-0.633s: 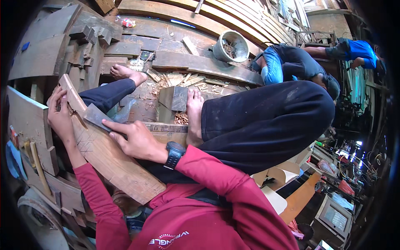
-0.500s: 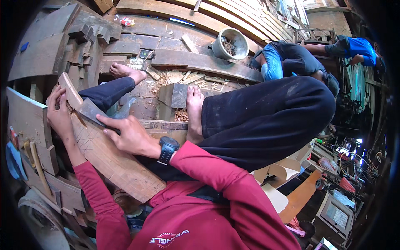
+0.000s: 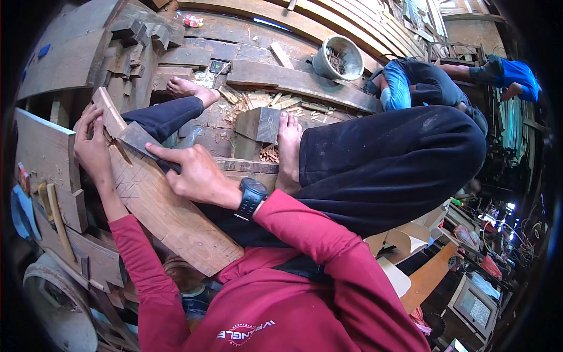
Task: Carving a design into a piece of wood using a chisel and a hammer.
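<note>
A thick wooden board slants from my lap up to the far left, with dark pencil lines and a notched, splintered spot near its far end. My left hand grips that far end, thumb and fingers closed round its edge. In my right hand is a flat grey steel blade, its handle hidden in my palm. My index finger lies stretched along the blade, which sits against the board at the notch. A thin wood splinter sticks up beside it.
A wooden block stands by my bare foot, with chips and shavings around. Beyond are a bucket of scraps and long planks. A person in dark clothes bends at the far right. Stacked boards line the left.
The whole view has shifted slightly, so everything appears a little farther right. Both hands keep their grips, and the blade stays at the notch.
</note>
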### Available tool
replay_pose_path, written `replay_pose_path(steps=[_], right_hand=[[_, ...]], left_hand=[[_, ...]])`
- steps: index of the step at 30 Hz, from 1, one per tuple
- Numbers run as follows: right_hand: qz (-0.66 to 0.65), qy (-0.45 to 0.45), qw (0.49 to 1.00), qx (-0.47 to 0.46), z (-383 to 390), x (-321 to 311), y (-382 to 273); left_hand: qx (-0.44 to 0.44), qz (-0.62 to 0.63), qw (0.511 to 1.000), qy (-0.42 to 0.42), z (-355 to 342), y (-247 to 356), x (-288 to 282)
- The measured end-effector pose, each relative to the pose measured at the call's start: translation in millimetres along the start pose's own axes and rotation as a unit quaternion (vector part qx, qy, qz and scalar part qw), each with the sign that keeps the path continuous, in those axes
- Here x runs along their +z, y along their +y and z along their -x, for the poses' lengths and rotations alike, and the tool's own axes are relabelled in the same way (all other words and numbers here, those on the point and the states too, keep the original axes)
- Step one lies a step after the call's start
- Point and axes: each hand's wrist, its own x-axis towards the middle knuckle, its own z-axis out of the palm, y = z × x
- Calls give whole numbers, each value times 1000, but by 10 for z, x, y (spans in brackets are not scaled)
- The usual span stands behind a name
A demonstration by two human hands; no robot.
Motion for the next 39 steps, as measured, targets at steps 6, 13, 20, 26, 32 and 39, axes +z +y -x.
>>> replay_pose_path(steps=[6,13,20,26,32,39], right_hand=[[-37,5,999,-6,139,-45,149],[-10,-17,999,47,58,-122,13],[-10,-8,1000,28,-14,-63,55],[-22,-13,1000,17,137,-135,12],[5,3,1000,16,15,-62,31],[12,-17,1000,7,90,-135,-9]], left_hand=[[-9,-6,1000,7,25,25,-10],[-4,2,1000,8,29,45,5],[7,14,1000,20,6,49,21],[4,22,1000,14,36,15,-4],[11,-1,1000,14,14,95,1],[17,-2,1000,9,29,50,8]])
